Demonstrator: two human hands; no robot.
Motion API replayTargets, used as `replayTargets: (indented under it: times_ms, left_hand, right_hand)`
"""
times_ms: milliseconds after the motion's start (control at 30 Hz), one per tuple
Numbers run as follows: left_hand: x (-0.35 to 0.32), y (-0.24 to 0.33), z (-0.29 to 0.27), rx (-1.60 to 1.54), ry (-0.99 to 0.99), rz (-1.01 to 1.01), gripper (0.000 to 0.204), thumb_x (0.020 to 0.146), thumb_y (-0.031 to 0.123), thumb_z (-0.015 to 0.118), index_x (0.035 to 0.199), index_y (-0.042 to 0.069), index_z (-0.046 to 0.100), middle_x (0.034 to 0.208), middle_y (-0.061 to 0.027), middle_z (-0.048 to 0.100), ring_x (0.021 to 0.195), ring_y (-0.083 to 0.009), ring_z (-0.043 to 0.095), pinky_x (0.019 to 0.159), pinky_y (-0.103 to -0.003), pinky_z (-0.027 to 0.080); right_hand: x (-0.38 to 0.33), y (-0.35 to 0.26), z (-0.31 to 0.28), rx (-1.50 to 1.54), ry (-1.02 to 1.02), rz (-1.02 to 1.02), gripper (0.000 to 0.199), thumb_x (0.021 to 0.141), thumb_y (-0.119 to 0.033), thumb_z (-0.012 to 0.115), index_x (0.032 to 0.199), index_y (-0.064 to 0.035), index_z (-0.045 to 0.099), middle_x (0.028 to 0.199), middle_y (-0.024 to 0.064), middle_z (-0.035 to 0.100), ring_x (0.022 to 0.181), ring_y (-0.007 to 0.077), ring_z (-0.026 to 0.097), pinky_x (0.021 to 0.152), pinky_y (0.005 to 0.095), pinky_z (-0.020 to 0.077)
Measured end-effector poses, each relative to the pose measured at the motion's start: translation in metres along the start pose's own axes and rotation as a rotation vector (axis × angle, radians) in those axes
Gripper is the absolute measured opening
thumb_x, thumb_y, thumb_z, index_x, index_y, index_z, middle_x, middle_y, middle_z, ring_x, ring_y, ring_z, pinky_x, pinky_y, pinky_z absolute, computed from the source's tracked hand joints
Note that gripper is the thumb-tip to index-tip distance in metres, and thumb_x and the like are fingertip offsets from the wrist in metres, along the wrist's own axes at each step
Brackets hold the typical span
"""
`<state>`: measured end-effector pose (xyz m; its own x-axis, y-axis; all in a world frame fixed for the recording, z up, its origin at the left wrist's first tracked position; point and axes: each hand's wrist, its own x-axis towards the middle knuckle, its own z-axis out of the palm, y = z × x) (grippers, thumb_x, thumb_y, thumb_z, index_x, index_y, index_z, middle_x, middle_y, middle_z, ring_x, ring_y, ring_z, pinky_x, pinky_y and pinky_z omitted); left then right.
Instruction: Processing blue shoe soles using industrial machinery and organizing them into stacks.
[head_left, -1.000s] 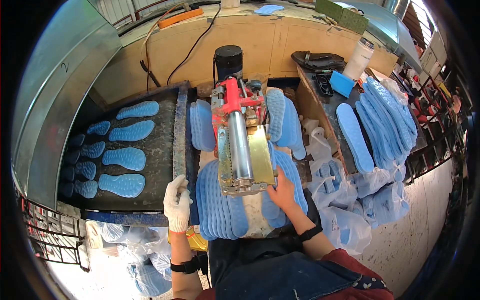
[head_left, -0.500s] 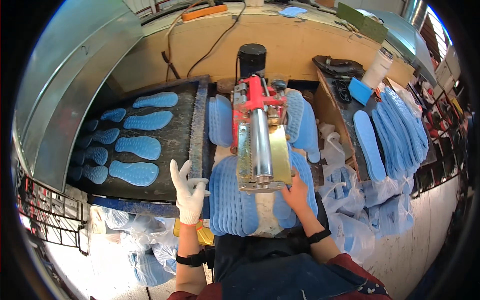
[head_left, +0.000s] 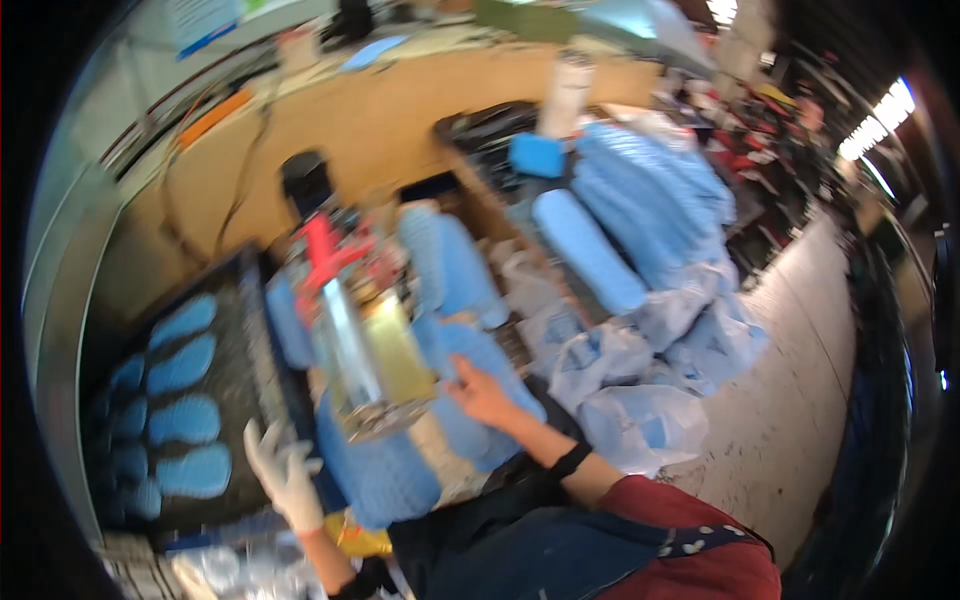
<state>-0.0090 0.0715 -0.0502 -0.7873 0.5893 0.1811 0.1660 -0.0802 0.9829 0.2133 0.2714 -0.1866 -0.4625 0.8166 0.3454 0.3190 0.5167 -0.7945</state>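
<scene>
Blurred. Several blue foam insoles (head_left: 185, 420) lie laid out on the dark tray (head_left: 240, 330) left of the red-handled metal press (head_left: 355, 330); stacks remain beside it. White-gloved left hand (head_left: 283, 478) grip open, empty; bare right hand (head_left: 482, 393) rests on the blue insole stack (head_left: 480, 350), grip unclear.

whole view motion-blurred, right hand (head_left: 482, 392) fingertips smeared over blue insoles (head_left: 470, 350) (grip unclear), machine (head_left: 352, 330) detail lost
</scene>
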Motion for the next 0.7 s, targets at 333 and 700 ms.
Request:
replayTargets:
  times_ms: [333,700]
  left_hand:
    - [-0.007,0.005,0.011,0.143,0.052,-0.012,0.067,0.085,-0.002,0.041,0.147,0.007,0.018,0.133,-0.0226,0.041,0.070,-0.0125,0.057,0.054,-0.020,0.047]
    - [0.003,-0.007,0.006,0.185,0.037,-0.004,0.066,0.085,-0.002,0.041,0.147,0.007,0.020,0.130,-0.0209,0.044,0.069,-0.0119,0.058,0.053,-0.019,0.046]
  right_hand:
    - [0.012,-0.059,-0.084,-0.225,0.124,-0.120,0.044,0.081,-0.021,0.065,0.119,-0.0062,0.050,0.097,0.0184,0.060,0.081,0.0324,0.062,0.069,0.0417,0.0499]
    - [0.168,-0.065,-0.397,-0.979,0.504,0.001,0.076,0.068,-0.035,0.078,0.128,-0.0030,0.047,0.113,0.0204,0.060,0.107,0.0340,0.056,0.090,0.0430,0.0453]
